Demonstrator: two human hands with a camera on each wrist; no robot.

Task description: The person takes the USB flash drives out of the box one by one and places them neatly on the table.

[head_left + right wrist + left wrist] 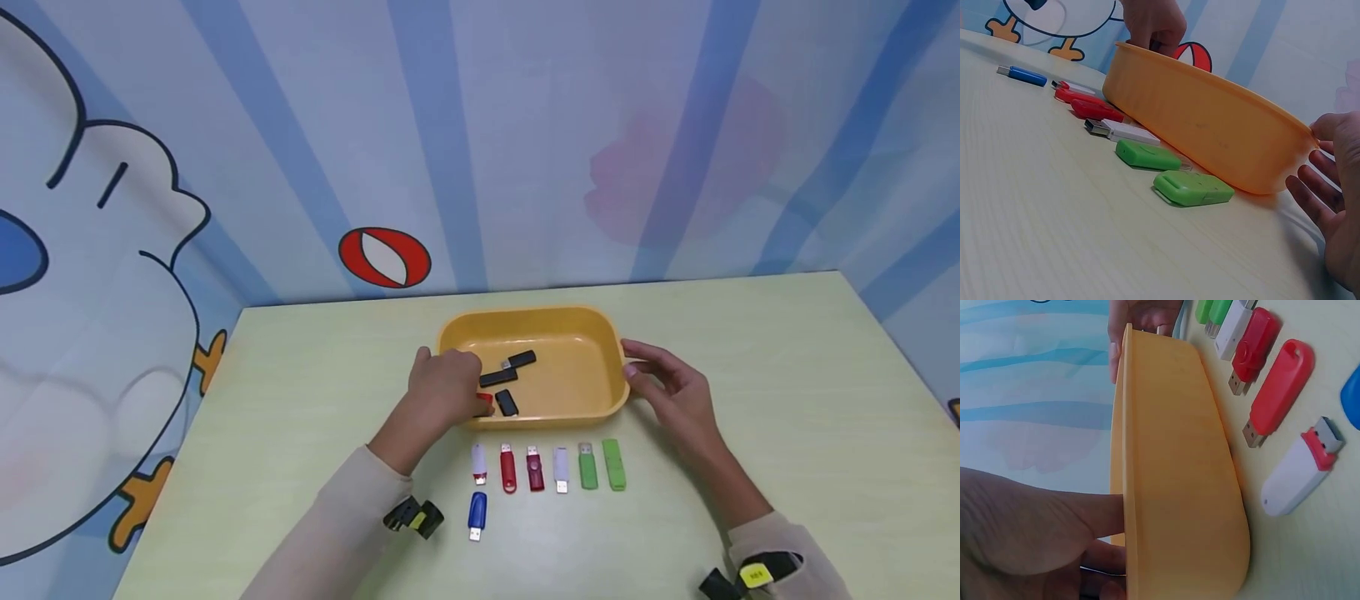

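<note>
A yellow tray (577, 367) stands on the table with several black USB flash drives (498, 377) in it. My left hand (446, 387) reaches over its left end, fingers bent down inside. At those fingertips is a red-and-black USB flash drive (486, 398), pinched and largely covered by the hand. In the left wrist view the tray wall (1179, 456) hides the fingertips. My right hand (675, 392) holds the tray's right end, thumb and forefinger at the rim; the remaining fingers (1316, 187) are spread beside the wall in the right wrist view.
In front of the tray lies a row of USB flash drives: white-and-red (479, 463), red (508, 468), dark red (535, 468), white (561, 468) and two green ones (613, 464). A blue one (477, 512) lies nearer me. A printed wall (517, 167) rises behind the table.
</note>
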